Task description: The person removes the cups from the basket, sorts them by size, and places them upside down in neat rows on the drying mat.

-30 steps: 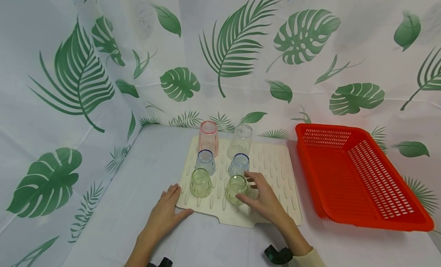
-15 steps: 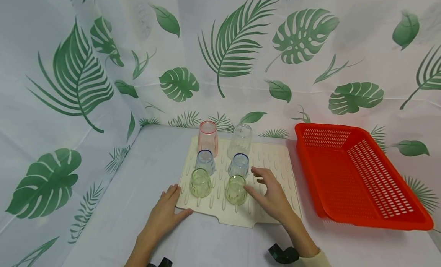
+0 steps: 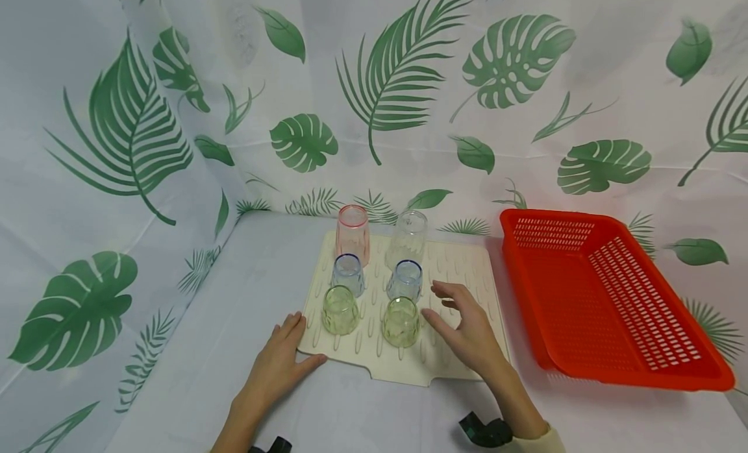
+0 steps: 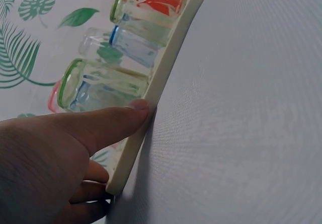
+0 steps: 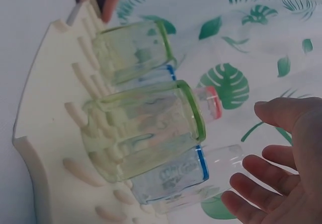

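Observation:
My left hand [image 3: 280, 362] rests at the front left corner of a cream ridged drainer board [image 3: 450, 330], thumb on its front edge and straight fingers along its left side. My right hand [image 3: 470, 326] hovers over the board's right half, fingers loosely spread and holding nothing. Just left of it stands a green glass [image 3: 400, 323]; another green glass [image 3: 341, 310] is nearer my left hand. Behind them are two blue-rimmed glasses, one left [image 3: 348, 274] and one right [image 3: 405, 281]. A tall pink-rimmed glass [image 3: 353, 235] and a tall clear glass [image 3: 409, 239] form the back row.
A red plastic basket [image 3: 584, 297] with slotted walls stands to the right of the board. White cloth with green leaf prints [image 3: 409, 96] hangs behind and at the left. A pale cloth [image 3: 362, 420] covers the table.
My right hand has let go of the right green glass and drawn away to the right. The left hand and all the glasses have stayed in place.

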A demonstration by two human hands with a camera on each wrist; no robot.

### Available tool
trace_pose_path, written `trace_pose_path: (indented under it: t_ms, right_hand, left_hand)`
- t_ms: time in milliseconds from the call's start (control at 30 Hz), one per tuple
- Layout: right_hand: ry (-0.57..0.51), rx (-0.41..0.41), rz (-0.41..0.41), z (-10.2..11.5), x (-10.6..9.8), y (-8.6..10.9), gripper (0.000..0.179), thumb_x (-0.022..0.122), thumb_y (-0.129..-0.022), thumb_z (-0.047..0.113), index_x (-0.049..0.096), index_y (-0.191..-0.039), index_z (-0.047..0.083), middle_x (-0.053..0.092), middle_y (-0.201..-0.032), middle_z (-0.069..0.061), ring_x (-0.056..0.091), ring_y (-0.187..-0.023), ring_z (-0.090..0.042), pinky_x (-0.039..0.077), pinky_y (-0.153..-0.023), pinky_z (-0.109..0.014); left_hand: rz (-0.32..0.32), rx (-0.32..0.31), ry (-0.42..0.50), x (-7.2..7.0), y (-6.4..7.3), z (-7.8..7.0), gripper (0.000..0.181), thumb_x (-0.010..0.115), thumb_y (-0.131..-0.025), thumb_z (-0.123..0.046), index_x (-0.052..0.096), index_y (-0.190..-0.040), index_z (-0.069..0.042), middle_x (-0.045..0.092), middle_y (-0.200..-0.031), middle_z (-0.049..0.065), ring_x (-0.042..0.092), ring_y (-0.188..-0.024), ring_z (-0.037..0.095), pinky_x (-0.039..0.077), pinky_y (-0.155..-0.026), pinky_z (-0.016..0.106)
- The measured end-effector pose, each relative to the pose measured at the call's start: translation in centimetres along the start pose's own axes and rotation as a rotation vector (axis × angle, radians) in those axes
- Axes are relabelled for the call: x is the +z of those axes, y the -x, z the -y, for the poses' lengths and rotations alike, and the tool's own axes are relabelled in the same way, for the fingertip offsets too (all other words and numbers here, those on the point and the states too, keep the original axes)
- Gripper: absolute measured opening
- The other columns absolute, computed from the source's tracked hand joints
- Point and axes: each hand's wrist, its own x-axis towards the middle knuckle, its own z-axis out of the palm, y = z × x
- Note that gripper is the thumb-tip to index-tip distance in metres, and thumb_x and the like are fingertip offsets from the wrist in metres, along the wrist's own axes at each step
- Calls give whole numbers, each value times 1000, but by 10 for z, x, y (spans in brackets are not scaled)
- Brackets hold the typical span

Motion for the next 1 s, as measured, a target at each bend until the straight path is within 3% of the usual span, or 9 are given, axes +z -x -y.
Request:
trace_pose_path:
  t_ms: [233, 1000]
  right_hand:
    - [17, -18, -23, 3, -5, 0, 52, 68, -85, 36, 49, -131, 23, 57, -127, -1, 59, -110, -24, 54, -88, -49]
    - [-3, -20, -20, 7, -11, 1, 46, 67, -85, 38, 53, -127, 25, 62, -119, 3, 61, -104, -18, 54, -87, -46]
  left_hand:
    - [3, 1, 7, 0, 0, 1, 87, 70, -77, -52, 42, -138, 3, 38, -147, 20, 34, -138, 37, 27, -114, 52]
    - [28, -17, 42, -2, 0, 0, 81, 70, -78, -50, 45, -137, 0, 37, -149, 16, 30, -141, 33, 24, -116, 52]
